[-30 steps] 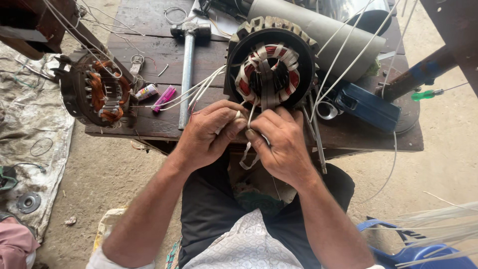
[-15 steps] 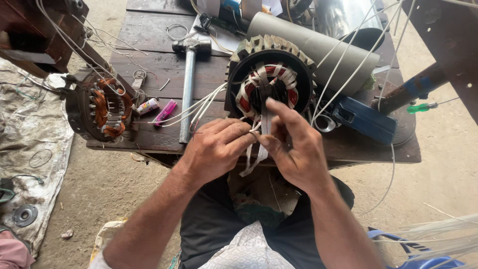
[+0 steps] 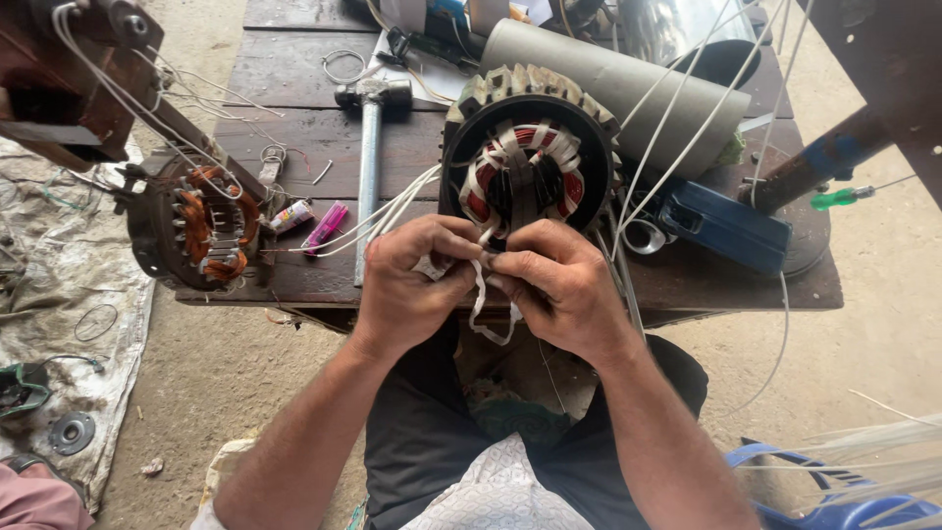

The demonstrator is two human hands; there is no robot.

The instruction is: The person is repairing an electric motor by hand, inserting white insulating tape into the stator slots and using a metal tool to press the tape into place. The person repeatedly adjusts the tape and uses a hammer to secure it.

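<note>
With a hammer [image 3: 369, 167] and grey tube [image 3: 628, 88] on the tabletop [image 3: 285, 128] behind, left hand [image 3: 407, 280] and right hand [image 3: 559, 290] each pinch white tape [image 3: 481, 304] just below the motor stator [image 3: 528, 162].

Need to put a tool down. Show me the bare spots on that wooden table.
Bare wood on the table lies left of the hammer, above the copper-wound stator. A narrower patch runs between the hammer and the black stator. The right side is crowded by the grey tube and blue case; both hands fill the front edge.
</note>
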